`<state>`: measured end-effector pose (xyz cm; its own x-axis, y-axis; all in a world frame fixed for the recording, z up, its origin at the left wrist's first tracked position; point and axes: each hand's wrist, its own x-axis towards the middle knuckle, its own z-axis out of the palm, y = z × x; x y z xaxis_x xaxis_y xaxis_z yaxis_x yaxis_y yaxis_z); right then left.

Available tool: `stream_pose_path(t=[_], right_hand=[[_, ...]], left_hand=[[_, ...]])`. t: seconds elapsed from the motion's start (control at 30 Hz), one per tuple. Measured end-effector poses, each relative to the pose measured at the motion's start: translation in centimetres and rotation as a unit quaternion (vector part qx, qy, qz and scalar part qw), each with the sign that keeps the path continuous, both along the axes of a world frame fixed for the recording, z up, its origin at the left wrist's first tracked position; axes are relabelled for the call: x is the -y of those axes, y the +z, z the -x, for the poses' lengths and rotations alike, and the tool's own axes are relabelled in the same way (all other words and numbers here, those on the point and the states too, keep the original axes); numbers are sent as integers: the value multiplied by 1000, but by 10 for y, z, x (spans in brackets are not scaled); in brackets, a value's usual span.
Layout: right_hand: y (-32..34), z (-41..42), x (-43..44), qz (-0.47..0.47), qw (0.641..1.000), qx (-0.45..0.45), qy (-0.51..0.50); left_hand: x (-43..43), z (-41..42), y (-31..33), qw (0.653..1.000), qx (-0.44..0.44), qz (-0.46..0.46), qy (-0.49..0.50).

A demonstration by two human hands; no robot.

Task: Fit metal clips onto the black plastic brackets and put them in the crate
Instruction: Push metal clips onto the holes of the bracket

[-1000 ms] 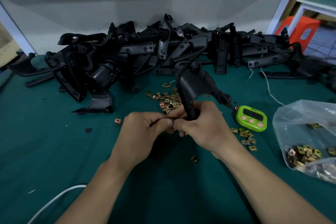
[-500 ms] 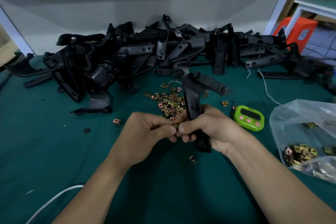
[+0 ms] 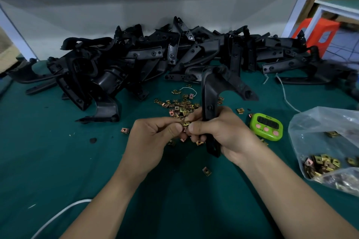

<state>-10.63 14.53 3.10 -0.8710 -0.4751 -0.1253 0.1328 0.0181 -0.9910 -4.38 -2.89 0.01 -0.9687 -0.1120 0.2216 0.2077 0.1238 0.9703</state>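
Dim, cool light comes from overhead, beyond the hands. The left hand (image 3: 153,137) and right hand (image 3: 223,134) are evenly lit and sharp, casting soft, diffuse shadows on the green surface (image 3: 58,170) beneath them. A metal clip (image 3: 186,123) pinched between them gives a small brassy glint. The black bracket (image 3: 208,93) gripped in the right hand, and the pile of black brackets (image 3: 136,60) beyond, are underexposed, with only a faint grey sheen on their edges. Right of the hands, a clear plastic bag (image 3: 320,128) shows pale glare. Wide-angle distortion bows the top edge and stretches the forearms; the far right blurs.
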Motion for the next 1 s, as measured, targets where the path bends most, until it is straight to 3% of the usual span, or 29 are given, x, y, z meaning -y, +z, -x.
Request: stream_pose_path(t=[0.07,0.13,0.23,0.3,0.47,0.63,1.0], right_hand=[[1,0,-2,-41,999,-26,-18],[0,2,-7,-141,984,-88,-59],[0,6,-14,-394,880,-260,-58],[-1,3,-14,-463,834,-297,-32],[-3,3,-17,-484,786,-368,-113],[-2,4,-16,-537,738,-373,-167],[-10,5,-11,-571,727,-352,-142]], left_hand=[[0,2,-1,998,8,-38,53],[10,5,-2,988,21,-77,132],[23,7,-1,980,28,-70,182],[21,6,0,980,34,-70,183],[17,4,4,982,41,-90,162],[15,1,6,978,48,-133,152],[11,-1,9,984,45,-123,120]])
